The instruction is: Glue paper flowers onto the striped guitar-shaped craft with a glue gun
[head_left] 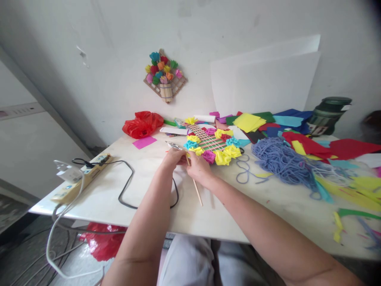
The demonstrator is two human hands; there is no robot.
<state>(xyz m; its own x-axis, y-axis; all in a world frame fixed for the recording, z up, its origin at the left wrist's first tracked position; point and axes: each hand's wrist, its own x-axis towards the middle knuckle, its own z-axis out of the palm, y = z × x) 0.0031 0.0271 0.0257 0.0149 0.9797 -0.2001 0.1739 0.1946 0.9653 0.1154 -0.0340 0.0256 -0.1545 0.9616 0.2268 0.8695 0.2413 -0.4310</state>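
My right hand [199, 167] is closed on a thin wooden stick [197, 190], whose lower end slants down toward the table's front edge. Close beside it, my left hand [175, 159] has its fingers curled in near the stick's upper end; what they hold is hidden. A silvery, shiny object [173, 145] shows just beyond the left fingers, too small to name. Right behind my hands lies a guitar-shaped craft piece [208, 139] with pale crossing strings. Yellow [224, 157], blue and magenta crumpled paper flowers ring its edge.
Blue-grey yarn [279, 161] lies tangled on the right, among coloured paper sheets [249, 122] and a dark green flask [327, 115]. On the left are a power strip [86, 178], a black cable [120, 194], a red plastic bag [143, 124] and a magenta paper [144, 143]. A flower decoration [166, 92] hangs on the wall.
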